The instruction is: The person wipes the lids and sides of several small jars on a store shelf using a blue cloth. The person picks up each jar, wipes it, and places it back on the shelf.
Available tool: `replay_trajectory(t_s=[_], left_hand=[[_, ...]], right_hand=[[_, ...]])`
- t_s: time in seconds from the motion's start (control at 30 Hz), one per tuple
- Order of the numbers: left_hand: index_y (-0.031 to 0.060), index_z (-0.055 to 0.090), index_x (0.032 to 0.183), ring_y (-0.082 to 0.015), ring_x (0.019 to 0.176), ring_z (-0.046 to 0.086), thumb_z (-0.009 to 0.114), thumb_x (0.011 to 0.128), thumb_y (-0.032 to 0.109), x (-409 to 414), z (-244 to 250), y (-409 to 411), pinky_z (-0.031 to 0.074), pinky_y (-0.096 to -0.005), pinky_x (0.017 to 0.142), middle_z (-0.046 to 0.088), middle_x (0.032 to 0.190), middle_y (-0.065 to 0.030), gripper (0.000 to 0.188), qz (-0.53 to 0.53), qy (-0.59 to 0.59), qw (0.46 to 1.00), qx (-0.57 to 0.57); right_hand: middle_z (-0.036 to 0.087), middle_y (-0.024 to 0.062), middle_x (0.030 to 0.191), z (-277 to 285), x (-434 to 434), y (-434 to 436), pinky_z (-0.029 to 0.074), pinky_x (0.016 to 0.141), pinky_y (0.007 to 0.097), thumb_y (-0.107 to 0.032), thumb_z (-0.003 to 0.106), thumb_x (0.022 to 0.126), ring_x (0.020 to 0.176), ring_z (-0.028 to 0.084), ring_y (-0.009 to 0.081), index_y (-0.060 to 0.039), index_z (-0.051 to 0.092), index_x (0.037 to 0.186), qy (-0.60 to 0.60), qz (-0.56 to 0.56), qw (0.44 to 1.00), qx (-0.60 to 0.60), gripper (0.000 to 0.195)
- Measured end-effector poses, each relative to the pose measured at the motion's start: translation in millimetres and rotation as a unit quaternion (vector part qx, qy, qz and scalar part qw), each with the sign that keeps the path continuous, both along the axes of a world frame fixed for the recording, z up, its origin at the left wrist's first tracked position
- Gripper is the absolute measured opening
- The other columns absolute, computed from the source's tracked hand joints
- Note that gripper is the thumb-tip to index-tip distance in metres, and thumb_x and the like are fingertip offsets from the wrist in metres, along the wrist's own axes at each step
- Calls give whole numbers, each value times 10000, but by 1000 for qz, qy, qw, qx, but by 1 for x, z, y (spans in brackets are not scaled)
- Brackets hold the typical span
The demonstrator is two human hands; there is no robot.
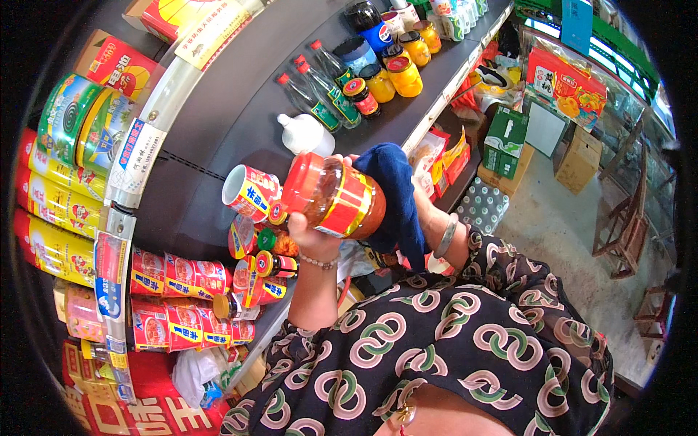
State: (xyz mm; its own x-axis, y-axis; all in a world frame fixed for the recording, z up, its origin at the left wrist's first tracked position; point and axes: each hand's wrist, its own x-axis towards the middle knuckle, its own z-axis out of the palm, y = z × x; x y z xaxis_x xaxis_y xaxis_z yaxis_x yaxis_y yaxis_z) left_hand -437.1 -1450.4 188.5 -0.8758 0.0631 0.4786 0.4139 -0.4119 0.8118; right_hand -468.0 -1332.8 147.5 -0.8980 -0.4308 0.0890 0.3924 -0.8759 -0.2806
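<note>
My left hand (315,237) grips a large jar (349,201) with a red lid and a red-and-yellow label, its contents reddish brown. The jar is tilted over, lid towards the left. At its base end, my right hand (421,188) holds a dark blue cloth (390,191) against it; the cloth covers much of that hand. Fingertips show above the jar, but whose hand they belong to is unclear. Just left of the jar are an instant noodle cup (252,192) lying tilted and small jars, one of them red-lidded (277,264). A white plastic bottle (306,135) stands behind it.
The dark shelf (218,109) holds glass bottles with red caps (311,98), jars of yellow fruit (404,76) and a cola bottle (371,27). Stacked noodle cups (182,275) stand at lower left. Cartons (506,141), shrink-wrapped bottles (482,206) and a wooden stool (621,234) are on the floor at right.
</note>
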Motion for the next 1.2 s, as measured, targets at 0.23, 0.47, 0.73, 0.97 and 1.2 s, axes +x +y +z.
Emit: replay_trajectory(t_s=[0.23, 0.47, 0.73, 0.97, 1.2], left_hand=[[-28, 250, 1298, -235, 1152, 431, 716, 657, 350, -8, -6, 2, 341, -344, 974, 421, 1251, -163, 878, 174, 85, 960, -201], [2, 343, 1218, -145, 960, 481, 562, 751, 134, 12, -30, 17, 366, -277, 896, 466, 1108, -70, 532, 266, -99, 949, -139], [47, 286, 1243, -210, 1028, 471, 598, 720, 233, 9, -32, 31, 400, -335, 889, 424, 1169, -114, 637, 258, -57, 959, -105], [33, 289, 1243, -219, 1067, 485, 630, 672, 114, 14, -25, 23, 392, -356, 921, 454, 1172, -108, 669, 124, -95, 987, 19], [34, 296, 1263, -253, 1087, 491, 627, 653, 212, 11, -37, 9, 404, -374, 929, 462, 1197, -124, 717, 45, -117, 991, 52]], right_hand=[[566, 107, 1111, -13, 11, 7, 433, 882, 377, -436, 471, 856, 973, 556, 223, -60, 501, 1137, -39, 39, 997, 50, 470], [561, 87, 1082, -11, 1, 1, 451, 846, 312, -325, 539, 833, 952, 559, 174, -21, 492, 1146, 18, -115, 993, 35, 438], [563, 61, 1021, 2, 14, 3, 453, 816, 263, -158, 570, 809, 922, 548, 127, -25, 545, 1057, 84, -217, 960, 157, 283], [601, 10, 853, 0, -3, 7, 478, 656, 213, -74, 583, 811, 739, 557, 68, -25, 587, 968, 53, -211, 972, 94, 165], [603, 45, 907, 0, -11, 9, 490, 731, 245, 28, 538, 780, 796, 578, 109, 2, 562, 1023, 68, -231, 960, 143, 246]])
